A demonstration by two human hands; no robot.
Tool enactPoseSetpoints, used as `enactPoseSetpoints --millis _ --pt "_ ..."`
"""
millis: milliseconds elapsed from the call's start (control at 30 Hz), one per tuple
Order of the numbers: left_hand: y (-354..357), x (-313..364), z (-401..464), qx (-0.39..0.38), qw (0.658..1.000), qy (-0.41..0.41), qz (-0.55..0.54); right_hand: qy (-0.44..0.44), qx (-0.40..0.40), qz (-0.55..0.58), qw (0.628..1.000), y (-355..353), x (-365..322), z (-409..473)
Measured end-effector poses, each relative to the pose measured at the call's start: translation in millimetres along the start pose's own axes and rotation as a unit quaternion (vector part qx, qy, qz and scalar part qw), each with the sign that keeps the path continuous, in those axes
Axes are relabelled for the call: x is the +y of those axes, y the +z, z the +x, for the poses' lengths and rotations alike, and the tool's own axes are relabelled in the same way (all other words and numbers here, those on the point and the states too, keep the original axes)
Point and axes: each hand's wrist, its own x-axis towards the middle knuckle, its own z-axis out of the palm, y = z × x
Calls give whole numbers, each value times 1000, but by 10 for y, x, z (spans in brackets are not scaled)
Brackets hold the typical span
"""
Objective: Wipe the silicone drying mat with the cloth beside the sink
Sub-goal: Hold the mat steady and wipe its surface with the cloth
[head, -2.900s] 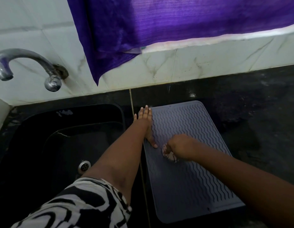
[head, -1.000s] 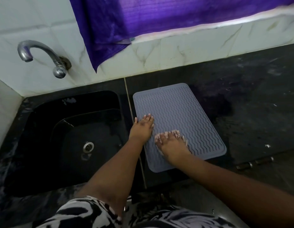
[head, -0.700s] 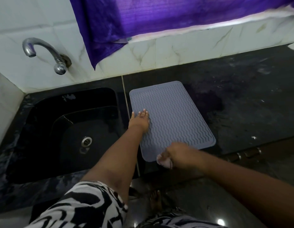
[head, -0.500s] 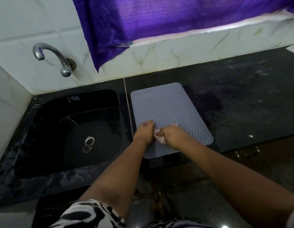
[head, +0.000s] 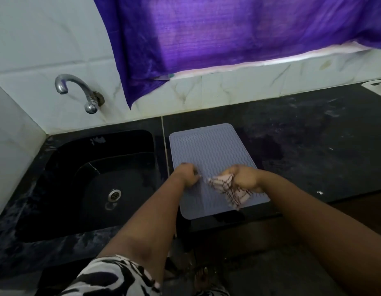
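A grey silicone drying mat (head: 211,150) with wavy ridges lies on the black counter just right of the sink. My right hand (head: 244,178) is over the mat's near right part, closed around a pink cloth (head: 230,190) with dark stripes; the cloth hangs from the fist towards the mat's front edge. My left hand (head: 188,175) is a closed fist at the mat's left edge, and its fingers reach towards the cloth's left corner. Whether it pinches that corner is not clear.
A black sink (head: 95,180) with a steel drain lies to the left, with a chrome tap (head: 78,90) on the white tiled wall above. A purple curtain (head: 228,39) hangs over the back wall. The dark counter (head: 313,146) stretches right; a white object (head: 377,86) sits at its far right.
My right hand wiped down the mat to its front edge, then lifted. Both hands came together over the mat and have drawn apart, and the cloth now hangs spread out from my right fist.
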Motion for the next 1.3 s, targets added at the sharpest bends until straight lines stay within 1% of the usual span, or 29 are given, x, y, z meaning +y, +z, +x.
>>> enactPoseSetpoints --millis 33,100,133,167,233,333,367,433,467,500,533,567,600,633,667,700,733,767,800,833,933,967,1033,1100,1167,1233,1300 --pt "-83 0 44 20 999 -7 -36 0 34 2 999 -59 -49 86" --pt "-221 -12 163 51 995 -21 -77 3 98 -96 991 -146 -100 358" --pt "-279 -24 253 59 995 -24 -82 1 119 -132 984 -187 -89 509" --pt "-339 -31 352 63 995 -26 -78 -2 132 -131 983 -250 -87 644" --pt "-432 -59 571 70 995 -28 -60 -3 161 -118 980 -403 -137 931" --pt "-470 -131 928 70 997 -21 -34 -22 204 -145 968 -686 -329 1405" --pt "-463 -165 1043 83 996 -14 -14 -35 218 -146 964 -755 -386 1562" --pt "-438 -232 1306 145 987 20 58 -70 252 -134 956 -882 -500 1866" --pt "-426 -258 1435 173 982 35 71 -78 263 -121 954 -941 -578 2029" --pt "-408 -274 1555 183 979 41 74 -75 264 -114 955 -986 -643 2208" --pt "-366 -290 1652 184 980 36 68 -49 253 -105 961 -1040 -735 2397" --pt "-308 -307 1721 176 982 23 59 -4 229 -103 968 -1088 -806 2599" --pt "-236 -332 1765 167 985 3 37 59 188 -136 971 -1109 -854 2771" --pt "-171 -365 1790 160 987 -16 12 111 130 -212 962 -1068 -847 2911" --pt "-116 -403 1821 163 986 -27 -10 118 94 -294 944 -969 -768 3000" --pt "-75 -435 1848 169 985 -32 -23 86 103 -375 917 -855 -659 3020" --pt "-41 -459 1874 174 984 -32 -27 47 124 -415 900 -760 -544 2999" --pt "-17 -474 1894 175 984 -30 -27 20 141 -426 894 -691 -430 2919" --pt "-2 -483 1910 175 984 -30 -27 0 146 -432 890 -659 -335 2894" --pt "4 -488 1929 174 984 -30 -28 -1 136 -439 888 -632 -271 2864" --pt "20 -492 1941 179 983 -36 -35 86 102 -390 911 -556 -258 2761" --pt "21 -485 1931 185 982 -36 -36 108 93 -385 912 -464 -231 2675" --pt "6 -472 1906 186 981 -34 -41 115 72 -394 909 -218 -103 2350" --pt "15 -467 1897 196 979 -34 -41 101 62 -355 927 -203 -66 2059" --pt "12 -458 1886 200 978 -34 -41 74 66 -328 939 -425 -224 1877" --pt "11 -452 1884 194 980 -34 -39 33 109 -303 946 -726 -493 1929" --pt "16 -455 1887 197 979 -35 -36 0 158 -302 940 -985 -757 2267"
